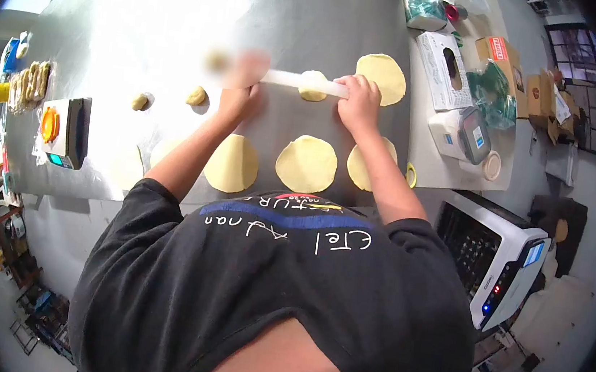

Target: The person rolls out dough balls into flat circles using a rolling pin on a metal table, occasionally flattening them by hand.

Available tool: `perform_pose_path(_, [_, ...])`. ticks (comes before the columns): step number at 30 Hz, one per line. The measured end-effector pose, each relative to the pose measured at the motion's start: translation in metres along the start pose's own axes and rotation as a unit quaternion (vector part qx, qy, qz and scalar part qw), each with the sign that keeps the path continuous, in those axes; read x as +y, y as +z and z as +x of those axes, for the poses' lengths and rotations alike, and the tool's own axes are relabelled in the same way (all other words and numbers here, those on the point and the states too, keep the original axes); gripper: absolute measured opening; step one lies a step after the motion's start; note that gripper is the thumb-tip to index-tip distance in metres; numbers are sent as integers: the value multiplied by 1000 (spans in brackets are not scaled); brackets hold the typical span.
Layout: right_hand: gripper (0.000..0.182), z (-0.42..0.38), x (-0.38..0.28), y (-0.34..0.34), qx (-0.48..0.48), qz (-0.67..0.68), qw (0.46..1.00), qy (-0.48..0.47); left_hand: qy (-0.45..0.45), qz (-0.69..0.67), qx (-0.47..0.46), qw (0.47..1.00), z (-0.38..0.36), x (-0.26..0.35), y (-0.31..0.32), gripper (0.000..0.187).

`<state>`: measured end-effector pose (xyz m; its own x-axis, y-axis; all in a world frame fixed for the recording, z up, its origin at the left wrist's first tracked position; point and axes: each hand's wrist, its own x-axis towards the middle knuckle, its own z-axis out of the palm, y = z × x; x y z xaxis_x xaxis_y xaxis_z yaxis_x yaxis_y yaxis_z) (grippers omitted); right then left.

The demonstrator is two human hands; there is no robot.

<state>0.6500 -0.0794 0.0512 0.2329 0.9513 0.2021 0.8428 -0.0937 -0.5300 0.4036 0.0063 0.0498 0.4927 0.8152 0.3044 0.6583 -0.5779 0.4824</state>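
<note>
My right hand [361, 105] grasping a white rolling pin [284, 78] over a small dough round [313, 94] on the metal table [268, 121], my left hand [246, 75] at its other end, finger grip too blurred to tell.

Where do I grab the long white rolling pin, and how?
Probably by both ends, a hand on each, reaching from above: the rolling pin is long and thin, lies sideways, and between its ends crosses the small dough circle.
</note>
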Motion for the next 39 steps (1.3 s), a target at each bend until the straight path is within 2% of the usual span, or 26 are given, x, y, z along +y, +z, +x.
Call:
perform_pose_path(3, [26,-6,-9,9,22,-15,999,-45,2,-74,-3,997,-9,0,4,49])
perform_pose_path(6, [25,-6,-11,25,25,-28,998,-56,28,-2,-55,998,-9,7,19,34])
perform_pose_path(8, [24,-7,-11,31,40,-48,996,-60,23,3,-58,998,-13,1,28,34])
perform_pose_path(10, [25,-11,-12,33,47,-69,995,-62,52,70,-16,996,-19,1,31,36])
perform_pose_path(12, [27,-7,-20,30,54,-87,994,-46,35,53,-28,998,-17,-1,34,36])
perform_pose_path(14, [28,7,-15,36,20,-104,994,-15,16,39,-42,998,-13,1,34,37])
perform_pose_path(19, [30,36,-11,44,-18,-129,990,50,-20,107,-65,992,25,-7,45,43])
perform_pose_path(21, [38,54,-10,44,-63,-143,983,100,-42,130,-76,988,41,-13,51,50])
perform_pose_path(24, [45,77,-8,46,-45,-171,980,95,-72,152,-76,983,63,-25,63,55])
perform_pose_path(25, [51,86,-5,49,-67,-168,977,110,-96,149,-115,977,72,-28,65,60])
perform_pose_path(29, [53,105,2,57,-3,-175,982,76,-100,182,-94,974,93,-40,73,63])
perform_pose_path(32, [58,84,-4,54,38,-186,981,30,-76,199,-100,972,73,-29,65,63])
perform_pose_path(34, [60,65,-2,57,35,-183,982,18,-60,210,-98,971,50,-18,57,59])
perform_pose_path(36, [62,43,-3,56,32,-179,983,8,-45,193,-149,969,30,-7,47,54])
perform_pose_path(38, [62,28,-4,53,-7,-171,985,15,-27,182,-125,975,16,0,43,50])
perform_pose_path(39, [59,20,-4,54,17,-185,983,-2,-14,188,-131,973,10,4,39,50])
